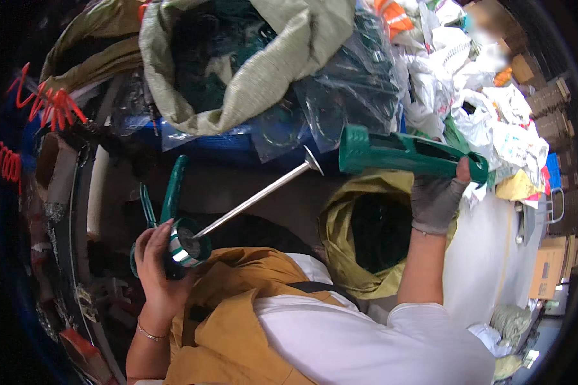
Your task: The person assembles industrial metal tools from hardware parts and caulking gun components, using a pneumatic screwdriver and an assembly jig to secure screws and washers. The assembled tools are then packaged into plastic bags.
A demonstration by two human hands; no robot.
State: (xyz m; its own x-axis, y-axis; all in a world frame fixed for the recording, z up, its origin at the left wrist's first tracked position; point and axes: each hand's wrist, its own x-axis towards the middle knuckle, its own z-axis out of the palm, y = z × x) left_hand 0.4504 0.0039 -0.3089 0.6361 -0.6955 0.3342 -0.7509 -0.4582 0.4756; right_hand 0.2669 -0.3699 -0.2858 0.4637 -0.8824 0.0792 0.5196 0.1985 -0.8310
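On the left, my bare left hand (155, 260) is closed around the collar end of a green caulking gun handle (171, 192). A thinner green lever (148, 204) stands beside its grip. Out of the round collar a shiny plunger rod (257, 200) slants up to the right, ending in a metal disc (313, 160). My right hand (435, 200), in a grey fingerless-looking glove, grips the far right end of a long green caulking gun barrel (398, 153) with cut-out openings. The barrel is held nearly level, apart from the disc.
Ahead, a pale woven sack (250, 86) with dark contents lies open beside clear plastic bags (353, 83). Below the barrel stands a yellow woven sack (340, 237) holding dark green pieces. Red coiled hoses (58, 109) hang at left. White bags (443, 58) and cardboard boxes (549, 266) are to the right.
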